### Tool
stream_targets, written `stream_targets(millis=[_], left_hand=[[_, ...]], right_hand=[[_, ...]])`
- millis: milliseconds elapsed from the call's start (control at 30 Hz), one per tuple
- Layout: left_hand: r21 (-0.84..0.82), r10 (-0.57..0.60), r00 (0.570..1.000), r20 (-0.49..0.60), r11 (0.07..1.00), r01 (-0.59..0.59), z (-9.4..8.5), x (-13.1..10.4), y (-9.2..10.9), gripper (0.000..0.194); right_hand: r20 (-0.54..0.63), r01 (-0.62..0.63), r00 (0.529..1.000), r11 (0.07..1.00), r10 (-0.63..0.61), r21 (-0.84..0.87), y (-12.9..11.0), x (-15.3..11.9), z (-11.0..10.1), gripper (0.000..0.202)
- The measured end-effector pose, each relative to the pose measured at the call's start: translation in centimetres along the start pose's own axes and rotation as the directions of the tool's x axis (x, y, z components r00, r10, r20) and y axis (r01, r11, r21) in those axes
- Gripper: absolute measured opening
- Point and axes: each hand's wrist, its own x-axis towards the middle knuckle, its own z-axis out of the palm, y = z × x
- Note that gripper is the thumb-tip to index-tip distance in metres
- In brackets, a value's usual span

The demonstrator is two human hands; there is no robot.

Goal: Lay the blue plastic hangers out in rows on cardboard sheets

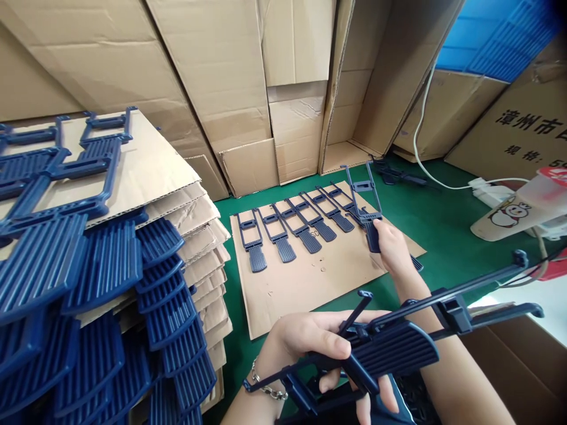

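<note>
My left hand [316, 348], wearing a chain bracelet at the wrist, is closed around several dark blue plastic frames with ribbed paddles [394, 351] in the foreground. Farther off, my right hand [393, 245] pinches one such frame [363, 195] near its paddle, over the right end of a row. That row of like frames [283, 236] lies side by side on a cardboard sheet [292, 298], paddles toward me. Part of another paddle shows beside my right wrist.
At left stands a tall stack of cardboard sheets [155, 156] layered with blue frames [101, 260]. Cardboard panels [212, 77] wall the back of the green table [239, 307]. On the right are a loose dark frame [394, 174], a white cable [419, 130] and a cup lying tilted [509, 215].
</note>
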Motion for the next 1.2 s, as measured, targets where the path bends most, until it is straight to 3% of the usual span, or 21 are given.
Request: stream_targets(millis=[133, 233, 500, 767, 1000, 1100, 1200], left_hand=[[0.031, -0.034, 0.999, -0.023, 0.999, 0.035, -0.1, 0.0, -0.1, 0.092], [0.054, -0.058, 0.998, -0.031, 0.997, 0.06, 0.0, 0.1, 0.1, 0.095], [0.008, -0.047, 0.999, -0.011, 0.999, 0.047, 0.1, 0.9, 0.4, 0.09], [-0.021, -0.044, 0.998, -0.044, 0.999, 0.043, 0.2, 1.3, 0.1, 0.083], [0.001, -0.051, 0.997, -0.049, 0.999, 0.051, 0.4, 1.4, 0.2, 0.081], [0.004, -0.037, 0.997, -0.065, 0.999, 0.037, 0.4, 1.4, 0.2, 0.079], [0.01, -0.037, 0.998, -0.05, 0.999, 0.038, 0.1, 1.4, 0.1, 0.078]], right_hand=[[0.048, 0.04, 0.999, 0.911, -0.022, -0.411, 0.3, -2.5, -3.9, 0.037], [0.048, 0.004, 0.998, 0.834, 0.027, -0.552, 1.5, -4.5, -6.0, 0.038], [-0.006, -0.096, 0.994, 0.83, 0.111, -0.55, 5.1, -6.1, -7.8, 0.047], [-0.095, -0.17, 0.985, 0.833, 0.141, -0.526, 4.5, -6.0, -6.9, 0.04], [-0.019, -0.185, 0.981, 0.899, 0.193, -0.396, 4.7, -5.4, -6.4, 0.044], [-0.034, -0.155, 0.987, 0.91, 0.154, -0.385, 4.6, -5.2, -6.1, 0.056], [0.016, -0.027, 0.999, 0.886, 0.038, -0.463, 4.4, -4.9, -5.8, 0.063]])
